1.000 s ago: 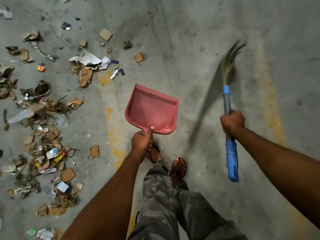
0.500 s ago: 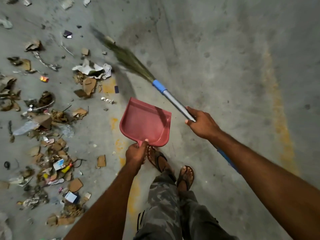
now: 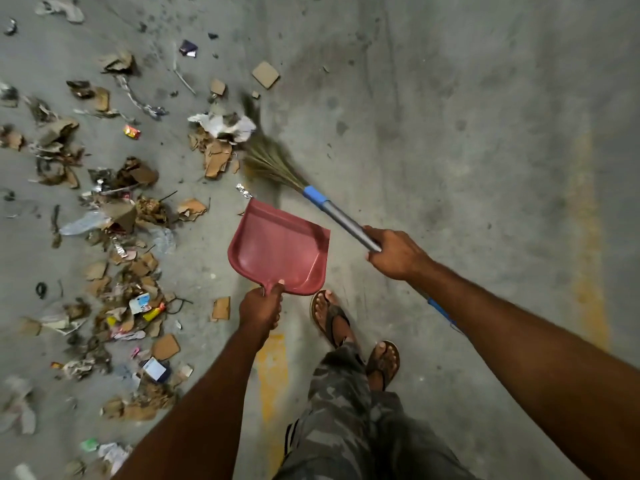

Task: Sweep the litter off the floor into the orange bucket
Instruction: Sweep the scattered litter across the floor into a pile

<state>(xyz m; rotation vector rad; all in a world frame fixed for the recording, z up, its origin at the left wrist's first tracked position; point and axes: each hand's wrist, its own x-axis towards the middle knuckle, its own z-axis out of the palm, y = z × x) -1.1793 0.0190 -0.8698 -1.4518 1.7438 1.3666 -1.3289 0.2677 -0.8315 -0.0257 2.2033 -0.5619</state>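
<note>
Grey concrete floor (image 3: 450, 98), scuffed and dusty, fills frame. Worn yellow paint stripe (image 3: 588, 244) runs down right side; second yellow patch (image 3: 272, 372) lower centre. Litter (image 3: 131, 282) thick across left half: torn cardboard, wrappers, paper. Crumpled white paper (image 3: 225, 128) upper centre, brown cardboard scraps just below it. Flat cardboard square (image 3: 265, 74) alone above. Red-and-yellow wrapper (image 3: 132, 132) upper left. Foil scrap (image 3: 243, 192) mid-frame. Clear plastic (image 3: 81, 224) at left. Lone cardboard piece (image 3: 221, 308) just right of heap. Sandalled feet (image 3: 332, 320) planted lower centre.
</note>
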